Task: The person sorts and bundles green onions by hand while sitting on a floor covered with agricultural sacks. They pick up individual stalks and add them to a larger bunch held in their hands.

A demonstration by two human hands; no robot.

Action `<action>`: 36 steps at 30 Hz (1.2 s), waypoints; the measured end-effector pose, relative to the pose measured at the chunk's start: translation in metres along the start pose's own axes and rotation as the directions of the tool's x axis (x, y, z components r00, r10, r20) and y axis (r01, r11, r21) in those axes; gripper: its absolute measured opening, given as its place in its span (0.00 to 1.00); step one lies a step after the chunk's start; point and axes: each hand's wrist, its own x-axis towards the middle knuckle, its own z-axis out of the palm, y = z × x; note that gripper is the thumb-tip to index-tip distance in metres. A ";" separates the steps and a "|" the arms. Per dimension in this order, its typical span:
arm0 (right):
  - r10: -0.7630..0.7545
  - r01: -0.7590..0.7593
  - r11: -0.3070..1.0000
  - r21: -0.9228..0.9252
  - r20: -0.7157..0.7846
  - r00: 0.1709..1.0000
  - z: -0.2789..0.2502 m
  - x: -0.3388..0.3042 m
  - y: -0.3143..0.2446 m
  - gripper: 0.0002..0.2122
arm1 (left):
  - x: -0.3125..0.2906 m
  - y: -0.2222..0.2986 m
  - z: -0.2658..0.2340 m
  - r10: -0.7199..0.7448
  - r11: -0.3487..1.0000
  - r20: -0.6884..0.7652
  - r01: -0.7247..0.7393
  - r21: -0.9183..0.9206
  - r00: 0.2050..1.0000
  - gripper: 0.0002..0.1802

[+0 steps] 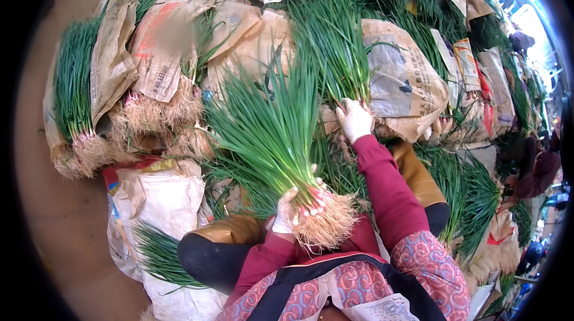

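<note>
My left hand, in a pale glove, is wrapped round the base of a large bunch of spring onions in front of my body. The long green leaves fan out away from me. Reddish-white stems and a thick tuft of pale roots show at the near end. Farther off and to the right, my right hand, gloved too, is closed at the stem ends of a second bunch of spring onions. That bunch lies among brown paper sacks, and its lower end is partly covered by the hand.
Brown paper sacks cover rows of rooted bunches across the far side. Another onion bunch stands at far left. A white sack lies left of my knee, a few onions beside it. Another person's dark red sleeve shows at right.
</note>
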 end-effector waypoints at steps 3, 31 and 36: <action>-0.054 0.057 0.960 -0.274 0.019 0.998 0.005 0.012 0.017 0.11 | 0.000 0.000 0.011 0.022 0.999 -0.068 -0.019 0.049 0.997 0.43; -0.096 -0.705 -0.095 0.703 0.698 0.709 -0.004 -0.152 -0.058 0.11 | -0.018 0.001 -0.012 0.053 0.996 -0.101 -0.046 0.079 0.993 0.27; -0.035 0.003 0.991 0.131 0.244 0.969 0.029 -0.136 -0.012 0.17 | -0.011 -0.004 0.007 0.041 0.996 -0.103 -0.032 0.086 0.994 0.31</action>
